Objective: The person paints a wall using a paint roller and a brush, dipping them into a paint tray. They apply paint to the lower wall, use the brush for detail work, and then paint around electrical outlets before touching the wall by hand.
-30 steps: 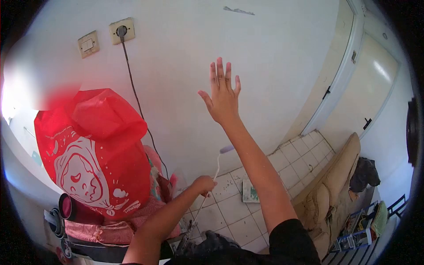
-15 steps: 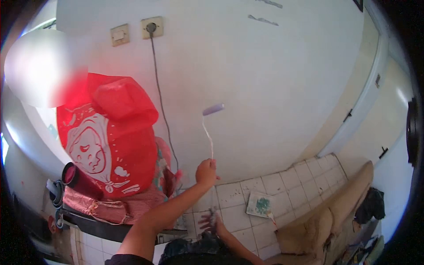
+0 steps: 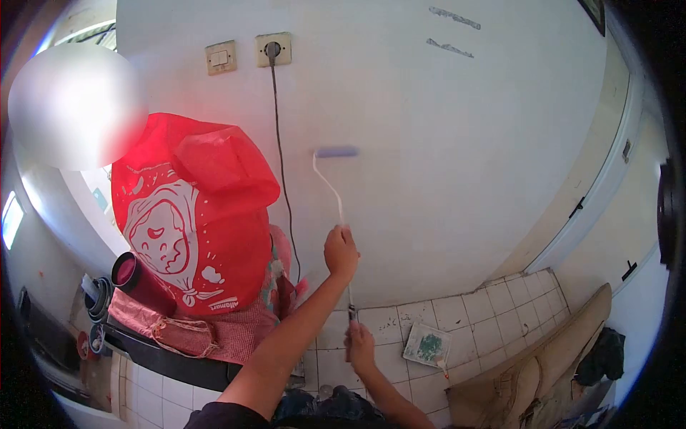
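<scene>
A paint roller [image 3: 337, 151] with a pale purple sleeve lies against the white wall [image 3: 443, 164]. Its long handle runs down through both hands. My left hand [image 3: 341, 252] is wrapped round the upper part of the handle, below the bent white wire frame. Lower down, near the floor tiles, my right hand [image 3: 359, 343] grips the dark end of the handle. To the right of that hand, a tray [image 3: 411, 349] with green paint and a brush rests on the tiled floor.
At the left, a red bag [image 3: 229, 207] and a dark tumbler [image 3: 143, 286] stand on a black surface. A cable [image 3: 281, 143] hangs from the wall socket [image 3: 284, 50]. Brown covering [image 3: 529, 372] lies at the lower right, beside a black bag [image 3: 602, 356].
The roller has moved up and turned level against the wall. My left hand has risen with it. My right hand, open before, has closed on the handle's lower end.
</scene>
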Motion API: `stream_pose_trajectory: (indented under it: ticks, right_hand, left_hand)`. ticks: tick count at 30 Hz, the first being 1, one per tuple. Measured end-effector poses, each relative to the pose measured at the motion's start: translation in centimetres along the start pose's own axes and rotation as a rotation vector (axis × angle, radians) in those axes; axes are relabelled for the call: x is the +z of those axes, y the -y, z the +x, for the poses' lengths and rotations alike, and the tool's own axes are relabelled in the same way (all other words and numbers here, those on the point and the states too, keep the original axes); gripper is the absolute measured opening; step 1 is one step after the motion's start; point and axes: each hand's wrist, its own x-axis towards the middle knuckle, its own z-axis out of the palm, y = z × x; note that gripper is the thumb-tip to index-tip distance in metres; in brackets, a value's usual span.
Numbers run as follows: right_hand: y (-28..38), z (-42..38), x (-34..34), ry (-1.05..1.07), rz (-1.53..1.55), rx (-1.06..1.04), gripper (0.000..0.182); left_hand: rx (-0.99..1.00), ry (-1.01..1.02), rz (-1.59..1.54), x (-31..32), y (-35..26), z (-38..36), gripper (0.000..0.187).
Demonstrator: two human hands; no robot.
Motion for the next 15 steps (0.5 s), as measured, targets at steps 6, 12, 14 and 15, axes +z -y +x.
stream_pose_trajectory:
  ticks: [6, 12, 14, 15]
  right_hand:
    - [8.4, 3.9, 2.7, 0.124, 0.084, 0.046, 0.057]
    - [-0.5, 5.7, 0.8, 0.045, -0.11, 0.061, 0.067]
    - [-3.9, 4.4, -0.3, 0.004, -0.178, 0.164, 0.071]
    - [-4.2, 3.1, -0.7, -0.013, -0.187, 0.267, 0.073]
  left_hand:
    - [0.266, -0.09, 0.094, 0.0, -3.9, 6.8, 0.031]
    - [0.215, -0.171, 0.306, 1.5, -0.9, 3.4, 0.03]
    - [0.1, -0.11, 0.276, 3.0, 5.0, 0.6, 0.031]
    - [0.061, -0.104, 0.278, 3.6, 7.1, -0.5, 0.031]
